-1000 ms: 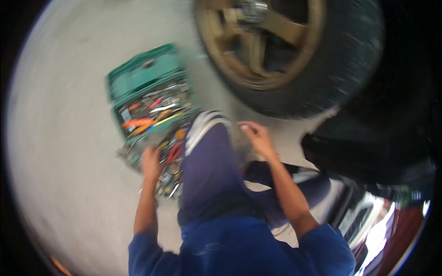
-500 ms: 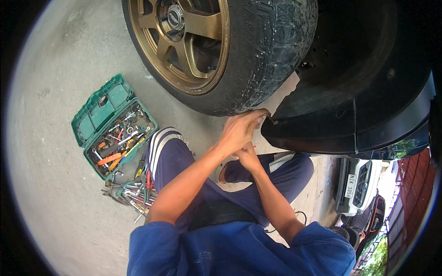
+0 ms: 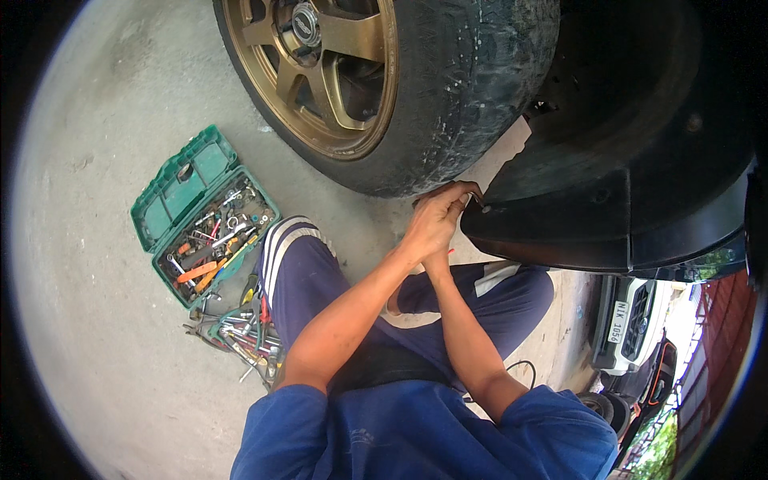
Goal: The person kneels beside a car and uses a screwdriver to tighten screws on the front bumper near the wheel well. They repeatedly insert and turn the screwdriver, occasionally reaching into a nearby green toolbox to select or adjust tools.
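My left hand (image 3: 433, 222) is closed, its fingertips pinched at the lower corner of the dark wheel-arch liner (image 3: 552, 212). What the fingers hold there is too small to make out. Behind and beneath it is my right hand (image 3: 437, 259), crossing close to the left wrist, its fingers mostly hidden. Just above both hands is the worn tyre (image 3: 456, 104) on a bronze spoked wheel (image 3: 340, 84). The black bumper (image 3: 584, 254) reaches to the right from the liner's corner.
To the left, an open green toolbox (image 3: 152, 210) full of mixed tools lies on the concrete floor (image 3: 96, 264). Several loose tools (image 3: 240, 332) are heaped beside my left knee. A white vehicle (image 3: 628, 324) stands at the far right.
Both hands have shifted slightly right and up, closer against the liner corner. The left fingers are bent more tightly there. The whole view has moved a little.
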The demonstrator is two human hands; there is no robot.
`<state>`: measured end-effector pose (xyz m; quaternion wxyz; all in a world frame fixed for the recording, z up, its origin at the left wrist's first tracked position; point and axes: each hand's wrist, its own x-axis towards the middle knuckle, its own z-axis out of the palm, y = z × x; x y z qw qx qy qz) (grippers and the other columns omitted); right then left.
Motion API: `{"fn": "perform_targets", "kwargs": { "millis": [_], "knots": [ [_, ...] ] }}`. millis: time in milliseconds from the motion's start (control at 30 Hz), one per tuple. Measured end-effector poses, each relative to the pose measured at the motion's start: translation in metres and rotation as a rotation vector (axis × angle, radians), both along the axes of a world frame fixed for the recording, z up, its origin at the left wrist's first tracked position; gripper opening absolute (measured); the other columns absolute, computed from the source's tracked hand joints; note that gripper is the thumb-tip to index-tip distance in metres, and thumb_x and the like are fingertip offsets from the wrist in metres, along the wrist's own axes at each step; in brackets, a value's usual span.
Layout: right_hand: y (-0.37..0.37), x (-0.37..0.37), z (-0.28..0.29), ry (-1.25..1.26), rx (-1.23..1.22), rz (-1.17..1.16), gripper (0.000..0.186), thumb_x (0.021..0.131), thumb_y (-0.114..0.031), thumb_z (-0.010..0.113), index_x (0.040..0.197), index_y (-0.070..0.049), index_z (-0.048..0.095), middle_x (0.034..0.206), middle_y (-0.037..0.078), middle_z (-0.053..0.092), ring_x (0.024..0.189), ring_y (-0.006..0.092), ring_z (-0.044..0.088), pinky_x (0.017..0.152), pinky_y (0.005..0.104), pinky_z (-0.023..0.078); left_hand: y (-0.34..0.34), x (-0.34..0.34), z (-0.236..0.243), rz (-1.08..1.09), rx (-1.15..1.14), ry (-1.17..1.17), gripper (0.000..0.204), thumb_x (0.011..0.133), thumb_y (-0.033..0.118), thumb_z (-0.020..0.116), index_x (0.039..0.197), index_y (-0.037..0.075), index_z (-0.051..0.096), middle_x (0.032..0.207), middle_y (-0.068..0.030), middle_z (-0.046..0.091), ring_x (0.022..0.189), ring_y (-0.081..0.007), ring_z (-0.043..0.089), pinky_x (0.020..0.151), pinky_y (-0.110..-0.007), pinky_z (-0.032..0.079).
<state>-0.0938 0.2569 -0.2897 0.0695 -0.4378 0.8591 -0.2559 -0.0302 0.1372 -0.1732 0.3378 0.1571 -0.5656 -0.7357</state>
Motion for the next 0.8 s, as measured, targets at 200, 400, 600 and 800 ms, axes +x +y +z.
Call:
{"fn": "perform_targets", "kwargs": {
  "millis": [200, 400, 600, 800],
  "knots": [
    [0.002, 0.004, 0.014, -0.103, -0.147, -0.134, 0.040, 0.097, -0.023, 0.063, 0.130, -0.001, 0.056, 0.115, 0.022, 0.069, 0.109, 0.0338, 0.068, 0.089, 0.0425, 0.054, -0.001, -0.001, 0.002, -0.010, 0.013, 0.019, 0.019, 0.100, 0.008, 0.053, 0.109, 0.004, 0.069, 0.101, -0.0110, 0.069, 0.088, -0.0225, 0.061, 0.085, -0.033, 0.049],
    [-0.007, -0.004, 0.015, -0.119, -0.070, -0.169, 0.038, 0.097, -0.023, 0.063, 0.128, -0.002, 0.058, 0.114, 0.021, 0.069, 0.110, 0.0340, 0.067, 0.090, 0.0421, 0.052, -0.001, -0.006, 0.002, -0.048, 0.049, 0.009, 0.018, 0.098, 0.005, 0.053, 0.106, 0.003, 0.070, 0.103, -0.0112, 0.069, 0.093, -0.0235, 0.063, 0.090, -0.032, 0.048],
    [-0.016, -0.012, 0.013, -0.100, -0.105, -0.224, 0.037, 0.097, -0.024, 0.063, 0.126, -0.001, 0.058, 0.112, 0.019, 0.069, 0.107, 0.0321, 0.067, 0.089, 0.0412, 0.052, -0.003, -0.006, 0.001, -0.144, 0.158, 0.051, 0.020, 0.096, -0.002, 0.053, 0.106, 0.001, 0.070, 0.108, -0.0109, 0.070, 0.103, -0.0240, 0.063, 0.096, -0.032, 0.045],
    [-0.033, -0.020, 0.021, -0.081, -0.141, -0.272, 0.036, 0.096, -0.024, 0.063, 0.124, 0.000, 0.059, 0.111, 0.018, 0.069, 0.105, 0.0302, 0.066, 0.088, 0.0403, 0.052, 0.001, -0.013, 0.004, 0.002, 0.117, 0.177, 0.019, 0.095, -0.006, 0.055, 0.100, 0.002, 0.072, 0.111, -0.0098, 0.071, 0.109, -0.0241, 0.066, 0.097, -0.031, 0.047]
  ]
}}
